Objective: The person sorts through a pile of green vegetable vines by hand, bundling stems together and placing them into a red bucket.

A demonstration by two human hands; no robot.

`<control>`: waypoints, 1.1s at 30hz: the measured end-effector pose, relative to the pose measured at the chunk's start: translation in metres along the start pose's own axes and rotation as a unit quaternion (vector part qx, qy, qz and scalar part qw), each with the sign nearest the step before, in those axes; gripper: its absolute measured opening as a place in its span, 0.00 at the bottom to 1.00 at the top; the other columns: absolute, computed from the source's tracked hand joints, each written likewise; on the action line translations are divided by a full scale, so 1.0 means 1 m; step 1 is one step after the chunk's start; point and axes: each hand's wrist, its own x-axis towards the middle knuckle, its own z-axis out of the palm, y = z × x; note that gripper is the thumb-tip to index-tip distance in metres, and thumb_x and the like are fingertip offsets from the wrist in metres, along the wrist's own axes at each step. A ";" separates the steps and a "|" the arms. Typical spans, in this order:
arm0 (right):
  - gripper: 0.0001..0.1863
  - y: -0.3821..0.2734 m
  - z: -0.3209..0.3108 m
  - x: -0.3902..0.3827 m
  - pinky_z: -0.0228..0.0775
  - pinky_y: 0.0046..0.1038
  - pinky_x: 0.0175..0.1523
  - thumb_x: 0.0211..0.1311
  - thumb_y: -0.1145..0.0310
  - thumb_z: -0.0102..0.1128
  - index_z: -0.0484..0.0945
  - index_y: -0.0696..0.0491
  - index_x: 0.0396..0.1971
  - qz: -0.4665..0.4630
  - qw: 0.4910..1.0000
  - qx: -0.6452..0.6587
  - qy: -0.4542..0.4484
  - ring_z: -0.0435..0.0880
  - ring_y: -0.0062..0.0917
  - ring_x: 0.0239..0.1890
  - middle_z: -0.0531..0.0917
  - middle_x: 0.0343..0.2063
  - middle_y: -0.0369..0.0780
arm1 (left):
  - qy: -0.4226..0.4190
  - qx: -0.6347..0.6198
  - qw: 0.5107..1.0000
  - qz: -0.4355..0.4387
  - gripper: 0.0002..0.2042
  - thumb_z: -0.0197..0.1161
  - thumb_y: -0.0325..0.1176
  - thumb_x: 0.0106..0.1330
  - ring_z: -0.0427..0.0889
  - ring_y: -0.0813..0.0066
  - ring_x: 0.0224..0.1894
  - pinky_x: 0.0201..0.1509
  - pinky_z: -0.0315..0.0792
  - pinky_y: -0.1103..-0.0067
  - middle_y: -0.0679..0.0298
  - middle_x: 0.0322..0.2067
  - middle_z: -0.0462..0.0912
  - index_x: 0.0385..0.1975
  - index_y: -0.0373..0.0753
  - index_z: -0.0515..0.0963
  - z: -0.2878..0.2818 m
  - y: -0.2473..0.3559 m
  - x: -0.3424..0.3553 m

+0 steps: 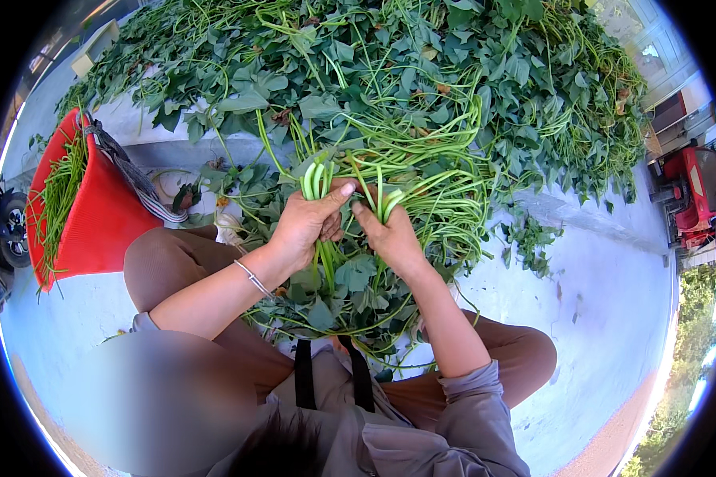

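The left hand was wrapped around a bunch of green stems, above leafy vines; just beside it, the right hand pinched a smaller cluster. This looked like gathering; the next move likely called for a steady left hold.

Bucket left, vines ahead, perhaps tractor right.

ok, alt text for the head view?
A person's left hand grips a bundle of green stems while the right hand, close beside it, holds a few more stems. A large heap of leafy vines spreads ahead; at left, a red bucket contains thin green stalks.
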 end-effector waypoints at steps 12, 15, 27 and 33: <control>0.18 0.040 0.036 0.004 0.66 0.18 0.31 0.65 0.60 0.41 0.71 0.61 0.40 -0.079 0.975 0.170 0.116 0.72 0.16 0.25 0.75 0.29 0.36 | 0.007 0.001 1.000 0.023 0.11 0.51 0.40 0.64 0.69 0.79 0.29 0.34 0.68 0.79 0.68 0.26 0.71 0.29 0.38 0.70 -0.019 -0.013 0.003; 0.16 0.020 0.044 0.005 0.67 0.19 0.32 0.65 0.60 0.42 0.68 0.60 0.37 -0.019 0.979 0.184 0.091 0.73 0.16 0.25 0.75 0.26 0.36 | 0.028 0.028 0.999 -0.027 0.15 0.52 0.46 0.62 0.73 0.77 0.33 0.33 0.70 0.78 0.68 0.28 0.73 0.35 0.39 0.71 -0.011 -0.016 -0.001; 0.36 0.034 0.030 0.037 0.67 0.22 0.23 0.59 0.38 0.32 0.71 0.60 0.22 0.134 0.987 0.036 -0.081 0.70 0.22 0.13 0.73 0.13 0.37 | 0.028 0.059 0.986 -0.153 0.27 0.44 0.63 0.57 0.69 0.75 0.20 0.24 0.65 0.81 0.68 0.17 0.69 0.26 0.41 0.69 -0.027 -0.031 0.024; 0.18 0.056 0.018 0.017 0.64 0.18 0.28 0.61 0.56 0.44 0.70 0.58 0.35 0.008 0.972 0.091 0.216 0.71 0.19 0.23 0.75 0.26 0.36 | -0.011 0.021 0.991 -0.131 0.19 0.57 0.54 0.54 0.58 0.83 0.16 0.21 0.57 0.84 0.75 0.13 0.59 0.20 0.45 0.64 -0.039 -0.028 0.043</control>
